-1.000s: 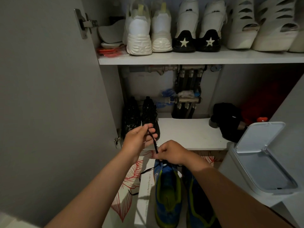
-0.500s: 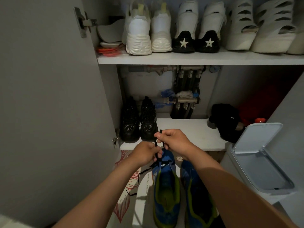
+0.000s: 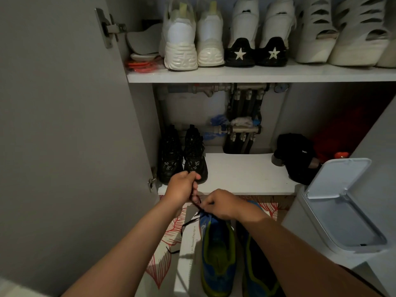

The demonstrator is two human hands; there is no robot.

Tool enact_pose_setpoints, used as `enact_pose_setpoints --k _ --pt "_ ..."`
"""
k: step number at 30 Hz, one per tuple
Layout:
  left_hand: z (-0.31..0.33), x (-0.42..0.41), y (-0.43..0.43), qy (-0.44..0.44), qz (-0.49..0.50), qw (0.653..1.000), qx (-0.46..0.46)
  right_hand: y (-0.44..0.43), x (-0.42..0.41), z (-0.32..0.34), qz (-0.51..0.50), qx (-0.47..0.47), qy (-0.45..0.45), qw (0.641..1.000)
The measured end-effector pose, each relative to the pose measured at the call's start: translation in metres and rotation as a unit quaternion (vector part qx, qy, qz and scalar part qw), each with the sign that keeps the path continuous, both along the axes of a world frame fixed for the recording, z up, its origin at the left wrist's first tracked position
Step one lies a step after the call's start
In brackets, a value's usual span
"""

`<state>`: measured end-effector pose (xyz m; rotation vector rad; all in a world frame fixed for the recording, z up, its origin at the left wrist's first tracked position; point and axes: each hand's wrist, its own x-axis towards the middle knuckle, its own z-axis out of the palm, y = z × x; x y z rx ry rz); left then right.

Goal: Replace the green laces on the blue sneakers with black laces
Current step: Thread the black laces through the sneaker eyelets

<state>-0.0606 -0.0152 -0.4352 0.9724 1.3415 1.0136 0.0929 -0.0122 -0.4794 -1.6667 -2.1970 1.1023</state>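
Your left hand [image 3: 183, 186] pinches the black lace [image 3: 189, 221] above the sneakers [image 3: 217, 254]; your right hand [image 3: 220, 204] pinches it lower, against the left one. Sneakers lie side by side, long axes running away from you, toes toward the shelf [image 3: 246, 174].

White box [image 3: 188, 281] under the blue sneakers [image 3: 216, 273]: small print line, partly legible, "is the beginning of"; rest unreadable. White sneakers [image 3: 242, 22], upper shelf: one white star per black heel.

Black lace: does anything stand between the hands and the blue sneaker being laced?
Nothing visible does. The left hand grips the black lace just above the blue sneaker, and the right hand pinches it at the shoe's front, hiding the eyelets.
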Motion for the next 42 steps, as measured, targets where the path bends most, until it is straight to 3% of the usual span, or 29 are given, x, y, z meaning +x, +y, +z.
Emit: enact_pose_setpoints --k 4,8,10,14,19,23,26,28,31,35,38,42 --pt "-0.009 -0.019 0.004 0.167 -0.013 0.985 -0.045 -0.002 -0.001 -0.005 0.026 0.006 -0.036 0.999" --pt "-0.022 -0.036 0.006 0.344 -0.1 0.929 -0.091 -0.002 -0.005 -0.008 0.024 0.031 -0.05 0.998" --pt "-0.026 -0.044 0.007 0.436 -0.152 0.881 -0.105 -0.002 -0.01 -0.01 0.039 0.032 -0.066 0.997" --pt "-0.035 -0.058 0.003 0.614 -0.237 0.744 -0.115 -0.002 -0.02 -0.013 0.033 0.035 -0.106 0.993" --pt "-0.038 -0.059 -0.003 0.648 -0.318 0.679 -0.132 0.002 -0.034 -0.017 0.068 0.029 -0.2 0.977" --pt "-0.038 -0.053 -0.002 0.65 -0.451 0.6 -0.124 0.003 -0.039 -0.019 0.086 0.039 -0.265 0.959" --pt "-0.041 -0.047 -0.002 0.647 -0.489 0.569 -0.135 0.009 -0.04 -0.021 0.074 0.009 -0.258 0.963" --pt "-0.043 -0.045 -0.002 0.653 -0.483 0.569 -0.132 0.01 -0.04 -0.022 0.062 0.0 -0.238 0.969" --pt "-0.044 -0.043 -0.001 0.61 -0.476 0.608 -0.18 0.008 -0.038 -0.02 0.026 0.015 -0.195 0.98" --pt "-0.043 -0.043 0.002 0.637 -0.461 0.598 -0.154 0.011 -0.03 -0.017 -0.093 -0.067 0.038 0.993" --pt "-0.041 -0.041 0.004 0.605 -0.441 0.648 -0.14 0.013 -0.028 -0.011 -0.131 -0.123 0.15 0.972" --pt "-0.029 -0.035 0.005 0.461 -0.446 0.747 -0.174 0.011 -0.024 0.004 -0.142 -0.142 0.245 0.948"
